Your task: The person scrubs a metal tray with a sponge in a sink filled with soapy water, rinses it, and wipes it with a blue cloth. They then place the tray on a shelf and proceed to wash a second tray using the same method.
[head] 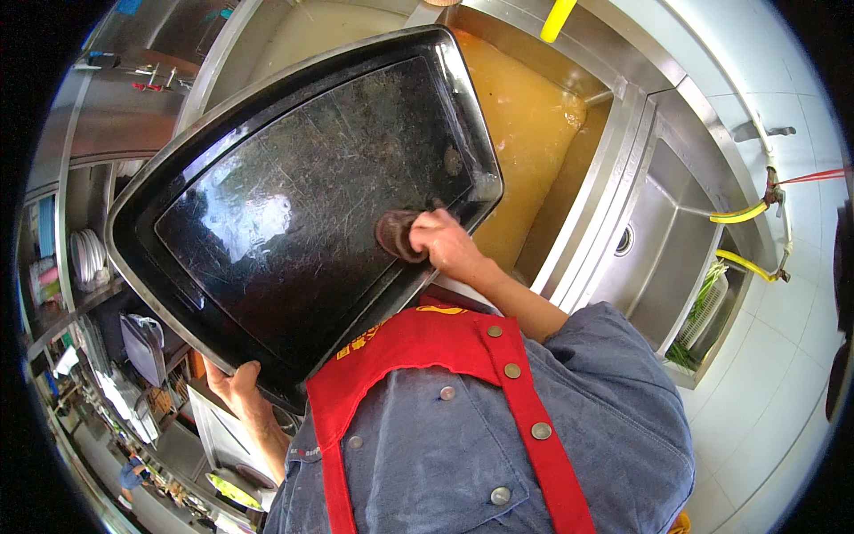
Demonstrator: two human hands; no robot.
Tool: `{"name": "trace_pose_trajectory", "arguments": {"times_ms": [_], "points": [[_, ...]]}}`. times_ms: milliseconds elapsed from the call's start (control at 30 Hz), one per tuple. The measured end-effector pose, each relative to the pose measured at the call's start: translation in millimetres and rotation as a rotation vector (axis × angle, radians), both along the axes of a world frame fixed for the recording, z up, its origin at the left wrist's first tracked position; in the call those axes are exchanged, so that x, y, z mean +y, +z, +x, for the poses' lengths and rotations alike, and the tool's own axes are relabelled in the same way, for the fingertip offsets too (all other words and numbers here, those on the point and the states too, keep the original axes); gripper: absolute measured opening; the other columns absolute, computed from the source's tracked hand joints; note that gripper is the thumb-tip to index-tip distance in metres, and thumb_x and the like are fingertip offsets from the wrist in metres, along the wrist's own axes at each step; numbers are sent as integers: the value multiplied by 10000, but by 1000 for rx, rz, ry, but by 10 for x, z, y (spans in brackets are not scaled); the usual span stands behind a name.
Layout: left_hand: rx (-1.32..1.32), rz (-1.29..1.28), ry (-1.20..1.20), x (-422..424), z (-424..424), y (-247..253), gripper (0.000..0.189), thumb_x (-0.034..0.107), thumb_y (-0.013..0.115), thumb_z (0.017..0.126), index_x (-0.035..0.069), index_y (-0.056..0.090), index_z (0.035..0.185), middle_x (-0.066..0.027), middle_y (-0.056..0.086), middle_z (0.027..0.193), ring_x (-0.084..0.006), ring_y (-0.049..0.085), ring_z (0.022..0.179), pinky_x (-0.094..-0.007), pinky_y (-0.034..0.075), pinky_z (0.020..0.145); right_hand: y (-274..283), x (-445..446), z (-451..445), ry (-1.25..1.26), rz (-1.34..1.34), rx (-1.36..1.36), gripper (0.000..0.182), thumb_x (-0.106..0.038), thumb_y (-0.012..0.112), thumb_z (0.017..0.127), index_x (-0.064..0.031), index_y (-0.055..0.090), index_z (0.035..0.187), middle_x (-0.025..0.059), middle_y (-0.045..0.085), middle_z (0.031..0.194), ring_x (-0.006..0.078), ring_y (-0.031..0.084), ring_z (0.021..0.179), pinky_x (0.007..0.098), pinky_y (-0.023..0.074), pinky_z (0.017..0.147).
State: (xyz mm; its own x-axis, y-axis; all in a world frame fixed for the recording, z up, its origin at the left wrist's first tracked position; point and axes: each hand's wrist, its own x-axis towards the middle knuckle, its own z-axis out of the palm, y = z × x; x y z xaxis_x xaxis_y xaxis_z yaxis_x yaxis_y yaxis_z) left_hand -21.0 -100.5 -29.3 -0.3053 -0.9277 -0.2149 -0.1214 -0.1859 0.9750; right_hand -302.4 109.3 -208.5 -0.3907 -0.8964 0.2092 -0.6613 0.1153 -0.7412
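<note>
A large dark rectangular metal tray (320, 167) with raised rims leans against my front, tilted over a sink. My left hand (235, 387) grips its lower left rim, thumb on the inner side. In my right hand (444, 243) is a brown scouring pad (398, 235), pressed to the tray's inner surface near the edge closest to me. Fine scratches cover the tray's floor, and a bright reflection shines on its left part. Beyond the tray, cloudy orange-brown water (520, 133) fills the steel sink basin.
To the right is a second steel sink (657, 207) with a drain. Yellow hoses (739, 213) hang from wall taps. A basket with green vegetables (704, 307) sits beside it. Shelves at left hold stacked plates (88, 257). Another person (132, 472) stands far off at lower left.
</note>
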Motion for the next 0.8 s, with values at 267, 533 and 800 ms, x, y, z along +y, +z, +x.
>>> {"name": "trace_pose_trajectory", "arguments": {"times_ms": [267, 533, 800], "points": [[27, -2, 57, 169, 74, 187, 661, -116, 499, 655, 42, 561, 1293, -53, 643, 1112, -175, 611, 997, -303, 437, 955, -515, 278, -1335, -528, 143, 77, 220, 85, 509, 694, -58, 669, 741, 169, 667, 793, 330, 654, 773, 381, 517, 707], [-56, -58, 52, 202, 321, 109, 639, -111, 534, 682, 53, 554, 1299, -51, 642, 1111, -178, 601, 980, -312, 442, 929, 251, -612, -1825, -667, -219, 282, 449, 161, 463, 715, -30, 605, 1096, 206, 583, 1143, 404, 558, 1079, 425, 469, 941], [-50, 45, 142, 308, 215, 231, 641, -96, 543, 676, 55, 558, 1299, -57, 634, 1146, -179, 588, 1046, -323, 419, 983, -673, -331, -835, -676, 399, 123, 365, 39, 517, 792, -85, 529, 1135, 226, 540, 1091, 436, 540, 1053, 475, 471, 883]]}}
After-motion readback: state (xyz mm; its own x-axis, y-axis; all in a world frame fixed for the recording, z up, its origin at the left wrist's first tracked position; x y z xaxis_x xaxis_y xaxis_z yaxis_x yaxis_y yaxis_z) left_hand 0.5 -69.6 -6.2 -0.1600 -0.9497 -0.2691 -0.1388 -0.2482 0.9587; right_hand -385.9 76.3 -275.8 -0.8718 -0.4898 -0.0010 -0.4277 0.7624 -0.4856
